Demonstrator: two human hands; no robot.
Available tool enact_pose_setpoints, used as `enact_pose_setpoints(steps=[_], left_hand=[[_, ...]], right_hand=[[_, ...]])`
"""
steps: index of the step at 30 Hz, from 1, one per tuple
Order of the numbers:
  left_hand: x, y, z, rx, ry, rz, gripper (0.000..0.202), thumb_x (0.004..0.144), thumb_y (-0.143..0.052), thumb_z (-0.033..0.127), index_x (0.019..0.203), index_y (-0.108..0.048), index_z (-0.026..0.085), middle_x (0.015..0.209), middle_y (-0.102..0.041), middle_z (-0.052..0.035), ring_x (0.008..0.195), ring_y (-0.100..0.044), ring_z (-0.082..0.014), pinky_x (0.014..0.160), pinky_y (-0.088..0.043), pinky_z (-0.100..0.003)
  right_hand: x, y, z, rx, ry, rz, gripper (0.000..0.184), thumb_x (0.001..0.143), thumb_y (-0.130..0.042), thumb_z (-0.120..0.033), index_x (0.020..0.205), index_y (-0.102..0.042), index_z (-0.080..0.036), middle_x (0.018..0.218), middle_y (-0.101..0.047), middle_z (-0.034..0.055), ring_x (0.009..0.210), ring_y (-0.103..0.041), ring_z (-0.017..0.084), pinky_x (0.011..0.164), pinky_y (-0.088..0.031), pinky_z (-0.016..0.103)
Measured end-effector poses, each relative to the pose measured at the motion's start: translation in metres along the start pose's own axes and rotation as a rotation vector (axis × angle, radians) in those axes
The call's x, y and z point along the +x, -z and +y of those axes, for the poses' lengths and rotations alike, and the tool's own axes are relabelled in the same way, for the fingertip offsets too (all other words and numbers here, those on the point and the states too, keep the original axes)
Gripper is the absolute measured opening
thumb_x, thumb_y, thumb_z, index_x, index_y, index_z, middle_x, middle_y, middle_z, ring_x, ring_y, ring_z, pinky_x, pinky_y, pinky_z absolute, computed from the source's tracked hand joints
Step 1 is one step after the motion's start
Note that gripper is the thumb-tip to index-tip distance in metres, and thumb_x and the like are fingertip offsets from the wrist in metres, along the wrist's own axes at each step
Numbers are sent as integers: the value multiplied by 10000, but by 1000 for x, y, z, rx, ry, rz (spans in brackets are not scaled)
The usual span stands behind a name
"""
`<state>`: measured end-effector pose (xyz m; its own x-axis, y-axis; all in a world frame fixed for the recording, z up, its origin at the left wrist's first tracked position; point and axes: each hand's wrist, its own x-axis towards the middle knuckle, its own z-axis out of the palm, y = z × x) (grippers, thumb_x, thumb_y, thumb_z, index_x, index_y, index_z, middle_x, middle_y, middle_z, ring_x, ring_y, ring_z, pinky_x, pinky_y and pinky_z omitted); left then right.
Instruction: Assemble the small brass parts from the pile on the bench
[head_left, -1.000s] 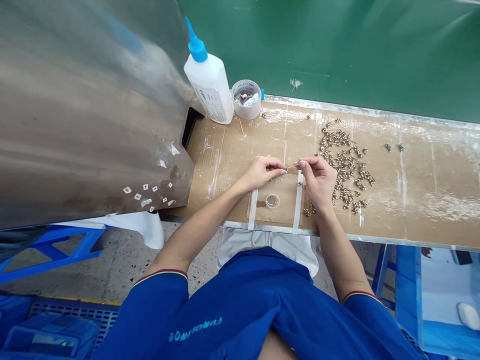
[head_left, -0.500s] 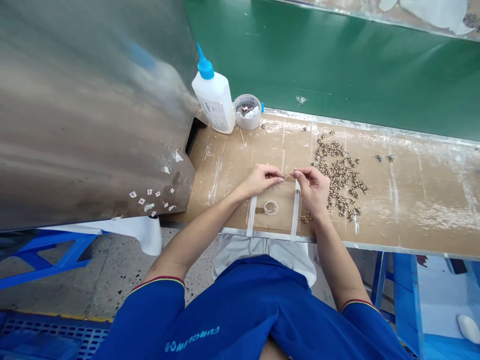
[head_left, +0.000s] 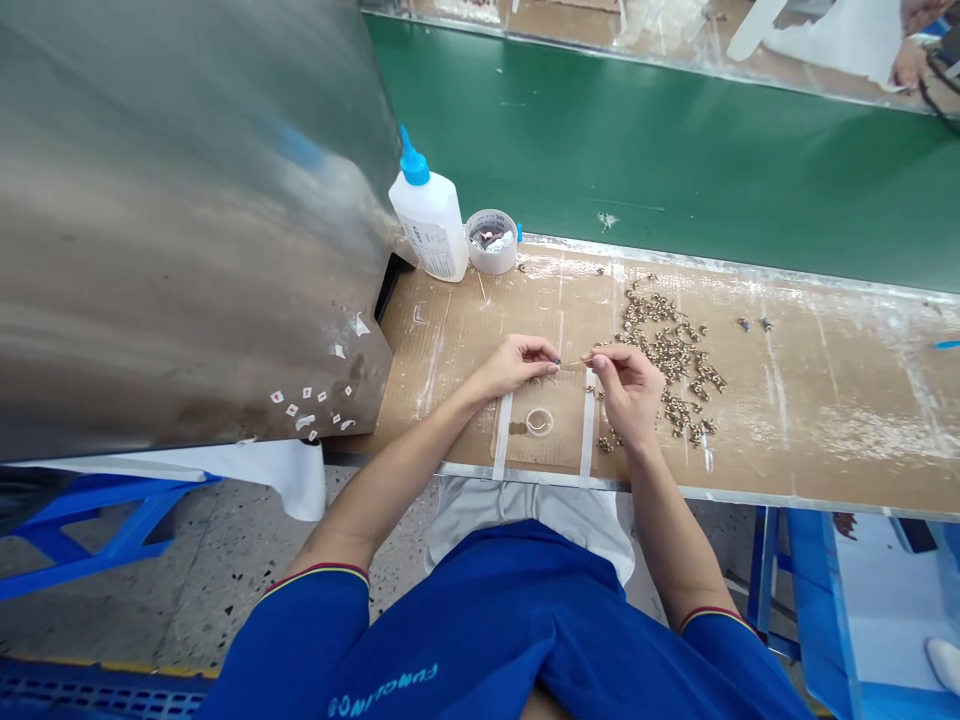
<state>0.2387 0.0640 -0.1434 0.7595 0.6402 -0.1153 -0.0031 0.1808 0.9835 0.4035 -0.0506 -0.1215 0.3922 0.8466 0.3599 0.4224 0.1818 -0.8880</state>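
Note:
My left hand (head_left: 516, 362) and my right hand (head_left: 627, 382) meet above a cardboard-covered bench (head_left: 787, 400). Both are pinched closed. A thin stick (head_left: 579, 362) runs between the fingertips, held by my right hand. My left fingertips pinch a tiny dark part (head_left: 556, 362) at the stick's end. Below the hands lies a small taped cardboard square (head_left: 544, 440) with a clear ring (head_left: 539, 421) on it. A heap of small brass parts (head_left: 675, 360) lies just right of my right hand.
A white glue bottle with a blue nozzle (head_left: 429, 220) and a tape roll holding scraps (head_left: 492, 241) stand at the back left. A large metal housing (head_left: 180, 220) fills the left. A green conveyor belt (head_left: 675, 160) runs behind the bench. Blue frames stand below.
The camera has tilted up, so the bench sits lower and the belt's far side shows. The hands stay together, pinching the stick and part.

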Motion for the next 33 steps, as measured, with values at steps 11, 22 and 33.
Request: enact_pose_setpoints(steps=[11, 22, 33], left_hand=[[2, 3, 0, -13, -31, 0, 289, 678, -820, 335, 800, -660, 127, 631, -605, 25, 564, -514, -74, 571, -410, -213], [2, 1, 2, 57, -3, 56, 241, 695, -774, 316, 759, -620, 142, 625, -597, 26, 553, -506, -78, 572, -399, -211], [1, 4, 11, 141, -28, 75, 346, 680, -783, 459, 741, -623, 159, 631, -628, 15, 553, -520, -96, 552, -434, -217]], right_hand=[[-52, 5, -9, -146, 120, -491, 202, 1009, -619, -384, 1052, -786, -280, 1143, -748, 106, 1069, -715, 258, 938, -590, 452], [-11, 39, 28, -525, 117, -465, 158, 969, -636, -223, 994, -791, -245, 927, -716, 81, 897, -681, 247, 827, -559, 391], [52, 35, 1, -451, 81, -494, 120, 955, -652, -168, 925, -757, -218, 891, -742, 54, 818, -688, 185, 790, -544, 333]])
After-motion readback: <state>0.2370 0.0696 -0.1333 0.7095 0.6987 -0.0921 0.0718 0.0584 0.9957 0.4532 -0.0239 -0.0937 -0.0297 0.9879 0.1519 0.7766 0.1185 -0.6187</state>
